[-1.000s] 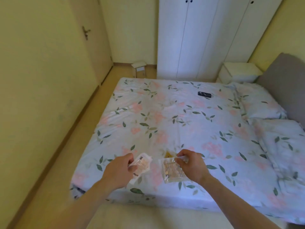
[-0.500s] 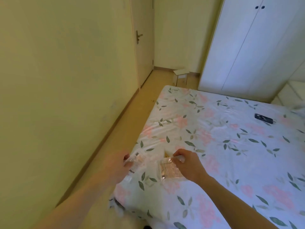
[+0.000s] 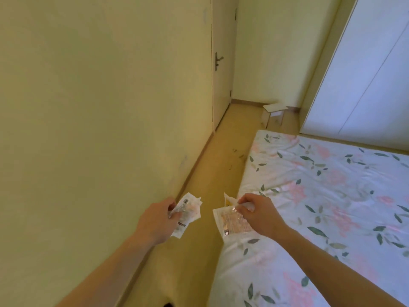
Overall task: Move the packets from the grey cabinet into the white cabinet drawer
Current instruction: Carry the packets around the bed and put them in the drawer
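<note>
Leftmost, a plain yellow wall fills the view, with a closed door farther along it. Left hand is closed around a crumpled clear packet, held over the floor strip between wall and bed. Right hand pinches the top edge of a second packet, which hangs at the bed's near corner. Bed with floral cover lies right. Small stool stands beyond it; white wardrobe at far right.
</note>
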`<state>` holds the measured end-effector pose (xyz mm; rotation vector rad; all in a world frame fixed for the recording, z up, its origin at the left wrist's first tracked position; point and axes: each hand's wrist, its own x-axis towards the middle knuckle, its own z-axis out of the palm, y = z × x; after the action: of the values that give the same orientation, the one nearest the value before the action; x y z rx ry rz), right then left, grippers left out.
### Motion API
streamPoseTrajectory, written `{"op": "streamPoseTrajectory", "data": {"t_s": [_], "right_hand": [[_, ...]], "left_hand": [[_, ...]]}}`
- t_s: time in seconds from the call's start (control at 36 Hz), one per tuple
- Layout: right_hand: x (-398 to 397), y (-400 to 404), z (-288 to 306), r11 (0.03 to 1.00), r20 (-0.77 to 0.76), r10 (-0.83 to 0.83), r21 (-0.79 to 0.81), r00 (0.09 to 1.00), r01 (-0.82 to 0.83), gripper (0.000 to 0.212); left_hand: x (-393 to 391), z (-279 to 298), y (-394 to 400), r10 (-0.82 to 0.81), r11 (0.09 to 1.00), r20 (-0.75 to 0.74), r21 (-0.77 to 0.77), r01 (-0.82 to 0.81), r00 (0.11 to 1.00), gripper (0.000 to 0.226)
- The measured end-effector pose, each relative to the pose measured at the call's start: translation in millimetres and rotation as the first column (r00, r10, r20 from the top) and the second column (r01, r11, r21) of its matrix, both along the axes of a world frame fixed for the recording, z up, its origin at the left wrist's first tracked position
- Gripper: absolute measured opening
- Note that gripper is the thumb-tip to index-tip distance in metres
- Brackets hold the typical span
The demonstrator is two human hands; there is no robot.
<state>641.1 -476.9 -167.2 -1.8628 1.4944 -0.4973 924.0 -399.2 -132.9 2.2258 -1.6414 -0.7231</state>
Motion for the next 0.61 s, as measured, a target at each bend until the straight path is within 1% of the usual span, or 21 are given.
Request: {"op": "streamPoseTrajectory", "data": {"t_s": [0.14, 0.28, 0.36, 0.44, 0.61], "right_hand": [[56.4, -37.7, -2.1, 0.992, -0.008, -0.128, 0.019, 0.992, 0.128, 0.004], [85.1, -65.2, 11.5, 0.966, -0.002, -0.254, 0.038, 0.967, 0.254, 0.007], [85.9, -81.8, 21.6, 0.942, 0.012, -0.334, 0.047, 0.943, 0.333, 0.006], [75.7, -101.2, 27.7, 0.903, 0.013, -0.428, 0.044, 0.904, 0.427, 0.005], [46.9, -157.6, 31.1, 0.840, -0.034, -0.539, 0.052, 0.842, 0.540, 0.006]], "left_hand": [[63.3, -2.1, -64.3, -0.101, 0.995, -0.017, 0.002, 0.101, 0.995, 0.027], [95.0, 3.1, -133.9, -0.231, 0.973, 0.019, -0.012, 0.231, 0.973, 0.026], [94.3, 5.6, -181.8, -0.298, 0.954, -0.001, -0.023, 0.298, 0.955, 0.025], [80.3, 8.9, -229.6, -0.405, 0.914, -0.003, -0.042, 0.404, 0.914, 0.026], [48.5, 10.3, -324.8, -0.530, 0.847, -0.039, -0.054, 0.528, 0.847, 0.012]]}}
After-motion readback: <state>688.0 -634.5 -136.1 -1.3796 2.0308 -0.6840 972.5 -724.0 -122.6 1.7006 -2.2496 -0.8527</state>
